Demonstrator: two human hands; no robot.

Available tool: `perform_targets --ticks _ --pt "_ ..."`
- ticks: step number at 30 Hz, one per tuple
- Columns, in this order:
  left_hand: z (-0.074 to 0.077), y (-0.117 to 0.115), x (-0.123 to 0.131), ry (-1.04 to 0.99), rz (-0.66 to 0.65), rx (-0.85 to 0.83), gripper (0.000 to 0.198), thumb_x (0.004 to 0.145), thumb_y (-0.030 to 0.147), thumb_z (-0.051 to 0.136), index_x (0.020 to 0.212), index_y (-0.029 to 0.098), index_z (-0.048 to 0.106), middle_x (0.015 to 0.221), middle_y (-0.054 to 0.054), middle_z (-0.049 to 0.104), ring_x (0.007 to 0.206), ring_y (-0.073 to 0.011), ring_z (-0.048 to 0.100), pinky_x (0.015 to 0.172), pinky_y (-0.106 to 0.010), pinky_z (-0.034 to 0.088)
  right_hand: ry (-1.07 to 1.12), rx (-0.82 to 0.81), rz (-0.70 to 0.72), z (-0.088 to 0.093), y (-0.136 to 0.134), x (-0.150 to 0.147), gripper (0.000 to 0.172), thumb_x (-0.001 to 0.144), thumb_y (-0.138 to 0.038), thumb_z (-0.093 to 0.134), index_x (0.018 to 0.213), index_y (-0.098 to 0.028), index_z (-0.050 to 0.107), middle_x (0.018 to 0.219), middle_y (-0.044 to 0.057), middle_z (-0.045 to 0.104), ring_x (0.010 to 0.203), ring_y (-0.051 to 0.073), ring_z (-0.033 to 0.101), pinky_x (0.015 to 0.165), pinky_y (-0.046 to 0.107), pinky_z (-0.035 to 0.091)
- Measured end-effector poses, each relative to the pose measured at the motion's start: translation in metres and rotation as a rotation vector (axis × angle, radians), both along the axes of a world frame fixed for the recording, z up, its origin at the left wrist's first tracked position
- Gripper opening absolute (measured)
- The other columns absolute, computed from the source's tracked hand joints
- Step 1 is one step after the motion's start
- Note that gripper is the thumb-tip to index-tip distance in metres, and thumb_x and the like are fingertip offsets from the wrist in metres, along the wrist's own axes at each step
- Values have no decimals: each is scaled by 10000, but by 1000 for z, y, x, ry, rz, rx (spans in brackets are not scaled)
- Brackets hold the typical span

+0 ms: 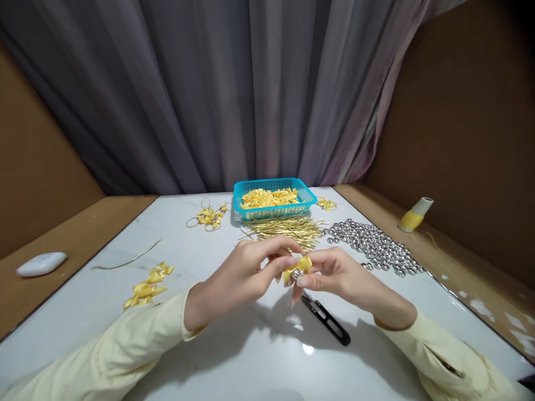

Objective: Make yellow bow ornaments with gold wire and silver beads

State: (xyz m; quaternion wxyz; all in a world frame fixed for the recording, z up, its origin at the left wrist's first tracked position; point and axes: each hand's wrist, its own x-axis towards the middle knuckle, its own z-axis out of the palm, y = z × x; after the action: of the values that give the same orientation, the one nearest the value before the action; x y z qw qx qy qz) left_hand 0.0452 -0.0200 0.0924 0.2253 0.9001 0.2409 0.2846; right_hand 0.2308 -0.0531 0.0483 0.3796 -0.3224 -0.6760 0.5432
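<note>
Head view: white desk, one, beneath your forearms. Blue basket, one, near the desk's far edge, holding yellow pieces. Silver beads, one heap, beyond your right hand. Gold strips, one bundle, before the basket. Your left hand and right hand, fingers of each pinched nearly together, gripping opposite sides of the yellow bow, above the desk. Black snips, one pair, lying below. Silver bead, one, against the bow's middle. Step in hand, by judgement: fitting bead to bow. Next move seemingly calls for you to hold the bead centred while securing it; any fastening behind is hidden.
</note>
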Motion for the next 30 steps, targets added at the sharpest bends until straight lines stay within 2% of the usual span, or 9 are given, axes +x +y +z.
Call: perform_targets --ticks 7,12,16,20,22,24,27,28,30 --pt "3 0 0 80 -29 -65 181 882 270 448 909 169 597 708 16 613 603 -88 546 559 -184 410 140 -81 -43 -4 0 2 113 781 -269 616 766 -159 639 648 10 679 618 130 621 648 284 460" --pt "1 -1 0 116 -14 -119 231 870 321 466 784 156 604 671 10 607 597 -96 532 519 -189 377 85 39 -88 -2 -1 0 90 771 -246 625 747 -166 658 605 6 667 600 125 603 639 273 446" --pt "-2 -1 1 118 -22 -261 275 880 335 438 752 150 596 650 6 593 600 -102 529 568 -211 406 -36 172 -140 -1 -2 0 132 747 -242 647 641 -164 664 617 17 661 627 130 590 677 279 438" --pt "-3 3 3 91 -19 -386 290 871 362 444 749 148 596 618 18 560 585 -99 523 552 -204 417 -41 136 -158 0 0 0 127 739 -266 652 670 -160 652 600 15 670 599 132 586 650 280 450" --pt "-4 7 2 89 -1 -330 262 864 350 462 758 161 610 650 19 581 614 -101 535 566 -202 418 -43 123 -166 1 0 -1 129 746 -280 643 693 -162 642 594 11 676 596 133 587 647 278 450" --pt "-7 11 0 55 62 -182 202 841 340 506 807 178 623 748 8 624 677 -113 555 582 -206 421 -94 155 -200 2 -1 -3 147 762 -283 625 670 -168 633 595 7 678 592 130 580 647 274 440" --pt "-12 13 -4 -99 225 91 182 792 321 582 891 173 624 828 -14 655 701 -128 573 623 -225 437 -253 323 -361 2 -1 -6 200 785 -269 596 608 -183 630 586 0 665 613 135 555 652 273 407" --pt "-14 12 -5 -117 264 114 181 797 310 578 899 171 632 817 -14 666 684 -127 579 649 -233 442 -310 405 -430 0 -1 -7 209 791 -259 588 600 -186 627 581 -2 657 614 137 542 656 276 394" --pt "-17 7 -5 -30 228 6 197 824 319 540 921 186 648 861 -12 682 676 -127 593 616 -224 446 -406 588 -549 -7 1 -10 197 806 -227 560 624 -181 617 580 -1 639 588 135 511 664 286 372"
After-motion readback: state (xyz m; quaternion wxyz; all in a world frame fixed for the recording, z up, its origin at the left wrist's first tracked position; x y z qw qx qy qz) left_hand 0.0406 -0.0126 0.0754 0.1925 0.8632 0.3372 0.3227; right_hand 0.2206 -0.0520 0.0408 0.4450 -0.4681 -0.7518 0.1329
